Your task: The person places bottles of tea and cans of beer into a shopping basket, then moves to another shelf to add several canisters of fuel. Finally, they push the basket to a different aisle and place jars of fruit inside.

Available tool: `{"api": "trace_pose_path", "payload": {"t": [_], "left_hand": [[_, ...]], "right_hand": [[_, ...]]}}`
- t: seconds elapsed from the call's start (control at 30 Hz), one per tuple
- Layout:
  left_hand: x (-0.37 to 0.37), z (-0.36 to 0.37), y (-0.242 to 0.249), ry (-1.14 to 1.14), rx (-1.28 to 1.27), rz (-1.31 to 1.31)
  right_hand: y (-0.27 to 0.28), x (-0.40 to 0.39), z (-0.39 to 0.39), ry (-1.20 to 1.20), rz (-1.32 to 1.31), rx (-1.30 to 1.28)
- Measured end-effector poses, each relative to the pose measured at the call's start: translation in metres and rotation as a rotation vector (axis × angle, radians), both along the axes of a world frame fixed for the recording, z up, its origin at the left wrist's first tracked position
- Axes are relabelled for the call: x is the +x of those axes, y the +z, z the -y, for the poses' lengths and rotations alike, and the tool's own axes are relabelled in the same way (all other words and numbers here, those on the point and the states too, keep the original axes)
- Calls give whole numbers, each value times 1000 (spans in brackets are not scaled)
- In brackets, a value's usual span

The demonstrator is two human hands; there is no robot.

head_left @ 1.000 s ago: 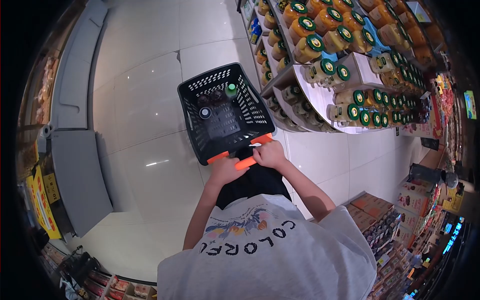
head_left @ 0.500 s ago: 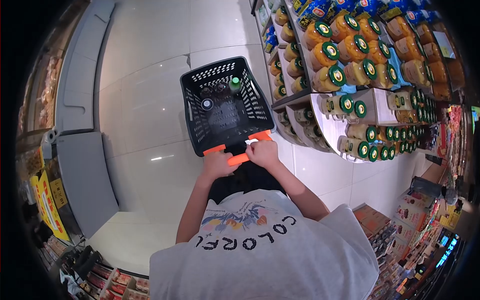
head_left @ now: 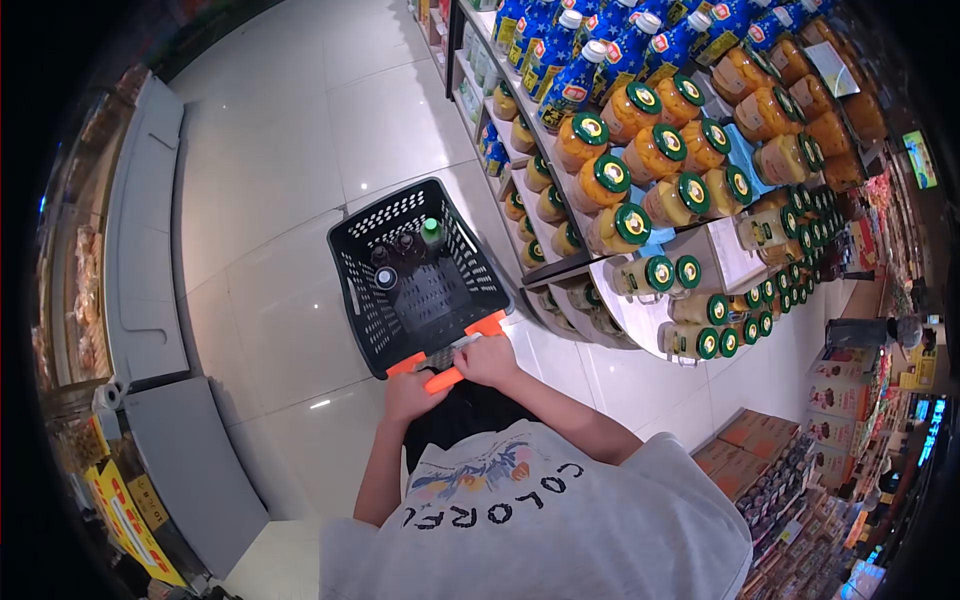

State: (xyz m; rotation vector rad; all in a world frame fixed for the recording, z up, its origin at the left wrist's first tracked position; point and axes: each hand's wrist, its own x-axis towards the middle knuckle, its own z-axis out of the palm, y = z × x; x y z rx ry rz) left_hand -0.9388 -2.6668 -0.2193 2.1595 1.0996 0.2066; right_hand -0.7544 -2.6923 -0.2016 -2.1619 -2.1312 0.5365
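Observation:
A black plastic shopping basket (head_left: 362, 318) with perforated walls is in front of me, above the tiled floor. My left hand (head_left: 410, 397) is closed round the left part of its orange handle (head_left: 443, 381). My right hand (head_left: 487, 360) grips the same handle farther right; a small whitish bit shows by its fingers, too small to name. At the far end of the basket is a bottle with a green cap (head_left: 431, 229), beside dark bottles (head_left: 405, 243). Nearer to me, a bottle with a white top (head_left: 386, 277) stands by the left wall.
On the right, a tiered display (head_left: 640, 325) holds many green-lidded jars (head_left: 603, 180) of fruit and blue-labelled bottles (head_left: 569, 87). Along the left runs a grey cabinet (head_left: 195, 470) and a long counter (head_left: 145, 270) with packaged food. Cardboard boxes (head_left: 757, 433) are stacked at lower right.
In the view, the basket and both hands have shifted down and left. More of the blue bottles on the display shows now. Both hands have kept their hold on the handle.

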Motion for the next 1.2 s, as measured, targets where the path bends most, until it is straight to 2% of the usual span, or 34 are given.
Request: {"api": "trace_pose_path", "payload": {"t": [0.33,0.43,0.57,0.67,0.8,0.87,0.97,1.2], "left_hand": [[-9,-3,7,-43,-34,-66],[-11,-8,8,-62,-52,-35],[-13,-13,5,-81,-64,7],[-17,-15,-2,-57,-44,-89],[-32,-24,-14,-27,80,-33],[-33,-39,-18,-23,142,5],[-29,-65,-14,-58,129,-20],[-12,-142,-16,21,74,28]], "right_hand": [[4,-8,1,-61,-48,94],[12,-8,-1,-39,-57,26],[14,-9,-6,-61,-105,84],[6,-15,-9,-81,-101,185],[-1,-23,-19,-29,-124,315],[-2,-25,-29,-14,-119,355],[-4,-21,-54,-2,-105,387],[-6,-3,-137,50,-103,392]]}}
